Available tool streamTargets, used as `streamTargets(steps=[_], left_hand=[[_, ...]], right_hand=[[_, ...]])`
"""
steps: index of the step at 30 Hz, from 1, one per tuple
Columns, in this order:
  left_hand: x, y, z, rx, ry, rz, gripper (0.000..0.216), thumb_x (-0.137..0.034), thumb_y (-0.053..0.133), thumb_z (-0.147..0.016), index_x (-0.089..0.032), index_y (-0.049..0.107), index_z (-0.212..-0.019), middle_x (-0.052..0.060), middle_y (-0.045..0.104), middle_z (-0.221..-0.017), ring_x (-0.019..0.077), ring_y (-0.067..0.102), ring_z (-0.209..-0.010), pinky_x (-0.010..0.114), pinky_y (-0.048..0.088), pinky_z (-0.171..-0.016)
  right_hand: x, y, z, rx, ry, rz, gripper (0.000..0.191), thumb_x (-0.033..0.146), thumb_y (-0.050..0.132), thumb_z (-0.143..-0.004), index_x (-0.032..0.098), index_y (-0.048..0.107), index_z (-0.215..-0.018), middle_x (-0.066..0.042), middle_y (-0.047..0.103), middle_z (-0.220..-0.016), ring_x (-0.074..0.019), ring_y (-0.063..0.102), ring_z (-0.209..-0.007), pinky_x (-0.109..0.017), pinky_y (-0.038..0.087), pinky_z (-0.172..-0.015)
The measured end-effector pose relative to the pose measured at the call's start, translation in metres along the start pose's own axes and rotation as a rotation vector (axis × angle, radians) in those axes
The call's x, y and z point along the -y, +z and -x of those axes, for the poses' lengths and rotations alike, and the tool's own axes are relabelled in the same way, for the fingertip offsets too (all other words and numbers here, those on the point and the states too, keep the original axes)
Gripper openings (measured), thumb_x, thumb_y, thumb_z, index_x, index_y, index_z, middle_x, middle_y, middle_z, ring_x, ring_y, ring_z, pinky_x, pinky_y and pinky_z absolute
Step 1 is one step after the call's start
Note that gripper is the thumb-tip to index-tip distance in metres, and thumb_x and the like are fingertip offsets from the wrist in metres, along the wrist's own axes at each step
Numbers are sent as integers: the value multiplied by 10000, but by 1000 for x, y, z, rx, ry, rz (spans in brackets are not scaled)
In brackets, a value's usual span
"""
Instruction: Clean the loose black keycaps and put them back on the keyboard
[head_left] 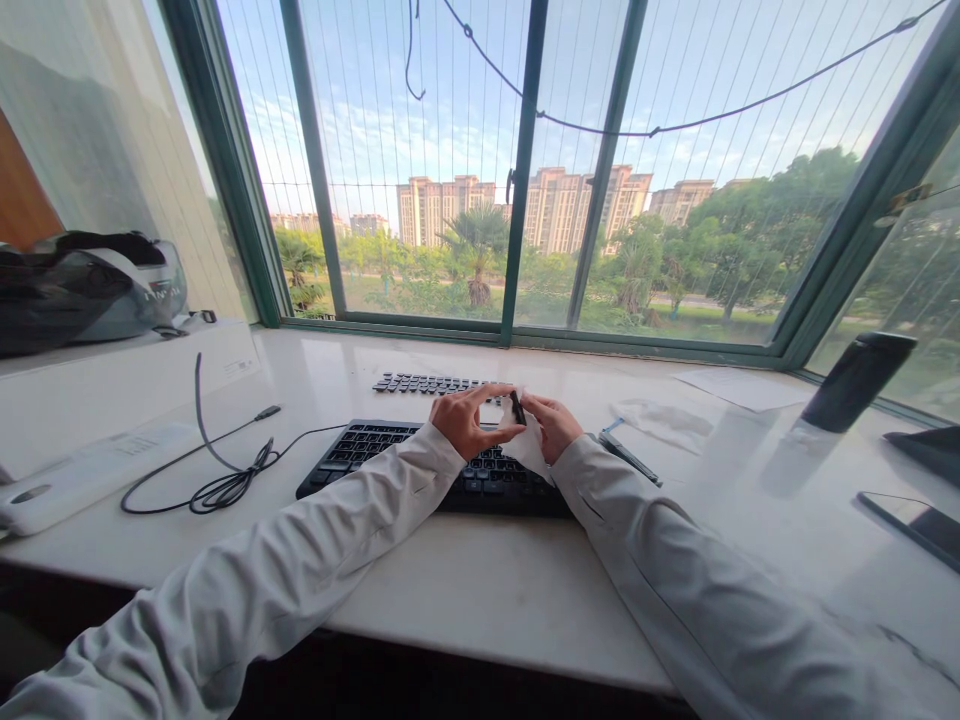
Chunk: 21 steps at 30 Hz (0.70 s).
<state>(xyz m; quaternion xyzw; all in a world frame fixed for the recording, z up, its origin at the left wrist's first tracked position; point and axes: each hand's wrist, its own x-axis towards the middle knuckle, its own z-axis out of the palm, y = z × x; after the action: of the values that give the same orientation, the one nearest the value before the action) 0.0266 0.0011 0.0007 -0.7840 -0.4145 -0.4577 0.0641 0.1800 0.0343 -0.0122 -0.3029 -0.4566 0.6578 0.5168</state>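
Note:
Above a black keyboard [352,450], both hands meet around a small dark piece that looks like a long keycap [518,408]. My left hand [469,420] pinches it between thumb and fingers. From the other side, my right hand [553,425] holds a white tissue [531,447] against the piece, and the tissue hangs down over the keys. Several loose black keycaps [427,384] lie in rows on the white counter behind the keyboard. My sleeves and hands cover part of the keyboard.
A coiled cable [236,488] lies left of the keyboard, near a white box [225,365] with a dark bag [90,285] on it. To the right are a crumpled clear wrapper [667,422], a paper sheet [739,388], a black cylinder [859,382] and a phone [915,522].

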Motion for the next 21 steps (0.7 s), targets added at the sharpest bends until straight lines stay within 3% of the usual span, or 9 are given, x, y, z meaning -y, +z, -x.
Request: streamTargets(steps=[9,15,18,21], left_hand=[[0,-1,-2,-42,-36,-78,492,-479,637,-658,-217,536,-1062,9,617,-1017,82,525,-547,225,424,-561],[2,-2,-3,-30,-42,-131,490,-509,642,-649,-229,535,-1036,6,604,-1036,130,581,-705,233,414,-541],[2,-2,-3,-19,-23,-129,477,-502,640,-653,-220,543,-1025,16,604,-1032,143,590,-759,235,430,-564],[1,-3,-2,-12,5,-106,477,-476,641,-655,-214,545,-1041,21,600,-1043,139,591,-766,230,445,-586]], right_hand=[[2,4,2,-67,-35,-25,303,320,778,-535,143,690,-765,-33,687,-679,-149,587,-544,-283,474,-557],[7,4,2,-121,18,-97,217,358,625,-707,158,671,-777,-47,685,-689,-148,588,-544,-262,468,-510],[7,3,2,-144,-35,-82,166,279,668,-668,155,665,-779,-26,666,-637,-127,562,-510,-234,447,-474],[6,4,4,-56,-50,-45,256,281,726,-606,148,673,-818,-9,652,-617,-113,542,-479,-224,427,-449]])
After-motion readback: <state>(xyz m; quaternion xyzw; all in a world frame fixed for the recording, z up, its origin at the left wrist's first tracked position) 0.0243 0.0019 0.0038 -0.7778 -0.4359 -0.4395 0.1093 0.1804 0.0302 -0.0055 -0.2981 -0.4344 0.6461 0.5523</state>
